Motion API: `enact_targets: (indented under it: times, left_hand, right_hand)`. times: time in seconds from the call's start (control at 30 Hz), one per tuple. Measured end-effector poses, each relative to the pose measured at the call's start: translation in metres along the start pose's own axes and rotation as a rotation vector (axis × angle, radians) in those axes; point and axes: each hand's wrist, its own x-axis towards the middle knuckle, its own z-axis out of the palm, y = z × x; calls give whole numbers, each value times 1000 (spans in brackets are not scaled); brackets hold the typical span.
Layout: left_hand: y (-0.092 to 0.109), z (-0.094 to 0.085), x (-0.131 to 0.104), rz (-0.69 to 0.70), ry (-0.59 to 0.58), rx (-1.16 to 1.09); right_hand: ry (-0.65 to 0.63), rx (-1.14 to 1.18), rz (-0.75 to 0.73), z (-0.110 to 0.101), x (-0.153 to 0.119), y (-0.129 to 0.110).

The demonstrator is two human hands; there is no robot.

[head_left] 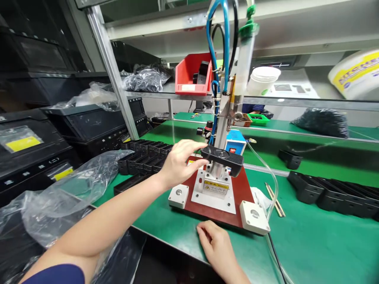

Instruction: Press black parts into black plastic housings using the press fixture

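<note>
My left hand (180, 163) reaches to the machine and pinches the left end of a black plastic housing (223, 157) between thumb and fingers. Ribs and a round recess mark the housing's top, and it sits on the metal post of a bench-top dispensing press (220, 134). Below it are a yellow warning label (216, 187) and a silver plate on the brown base (192, 209). Loosely curled, my right hand (214, 240) rests on the green mat at the base's front edge, between two white button boxes (178, 196); whether anything is inside its fingers is hidden.
Black housings (145, 152) stand in rows at left, and more (334, 193) line the right. Tweezers-like sticks (275, 200) and a clear hose (274, 173) lie right of the base. A red bin (194, 75) sits on the shelf. Plastic bags (74, 197) cover the left edge.
</note>
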Motion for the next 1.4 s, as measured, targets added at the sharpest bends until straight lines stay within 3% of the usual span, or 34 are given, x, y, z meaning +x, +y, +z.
enact_targets:
  times: [0.13, 0.23, 0.43, 0.77, 1.0, 1.13, 1.27, 1.4]
  left_hand:
    - [-5, 45, 30, -86, -123, -113]
    - [-10, 59, 35, -172, -247, -131]
    - [-7, 58, 28, -67, -330, 11]
    - [6, 69, 10, 211, -245, 305]
    - [10, 66, 8, 221, -281, 327]
    - [6, 54, -27, 157, -205, 264]
    - [-1, 39, -90, -33, -65, 240]
    - [-6, 29, -150, -156, -109, 267]
  right_hand:
    - [25, 1, -8, 1, -1, 1]
    - [33, -12, -21, 2, -2, 2]
    - [42, -39, -25, 3, -1, 1]
    - [44, -74, -24, 4, -1, 0]
    - [34, -38, -7, 5, 0, 3]
    - [45, -30, -22, 6, -1, 4]
    - [115, -39, -103, 5, -1, 4]
    - [292, -16, -200, 2, -1, -1]
